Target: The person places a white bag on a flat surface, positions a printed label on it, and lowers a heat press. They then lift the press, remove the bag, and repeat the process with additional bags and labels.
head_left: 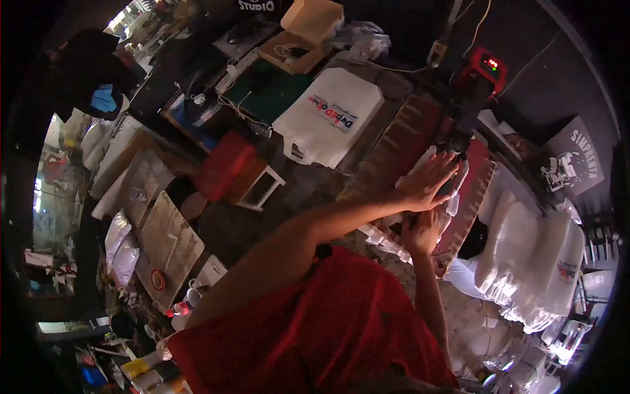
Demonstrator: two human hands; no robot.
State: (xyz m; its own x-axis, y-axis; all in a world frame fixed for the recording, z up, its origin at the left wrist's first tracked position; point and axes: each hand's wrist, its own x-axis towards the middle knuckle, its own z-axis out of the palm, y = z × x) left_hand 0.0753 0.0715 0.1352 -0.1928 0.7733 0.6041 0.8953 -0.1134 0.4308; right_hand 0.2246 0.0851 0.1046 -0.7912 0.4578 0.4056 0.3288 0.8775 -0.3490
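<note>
My left hand (430, 182) lies flat with fingers spread on a white cloth item (451, 205), beneath the head of a press-like machine (462, 131) with a red lit display. Just below it, my right hand (423, 233) has its fingers curled at the near edge of the same item; what its fingertips grip is partly hidden. Under the cloth is a dark red board (477, 190) with pale marks along its edge. My left forearm crosses in front of the right wrist area, and both hands are close together.
A stack of white printed bags (341, 111) lies beyond the board's left side. More white bags (525, 256) hang over a surface at right. A red-topped stool (230, 164) stands on the left. An open cardboard box (295, 49) sits at the back.
</note>
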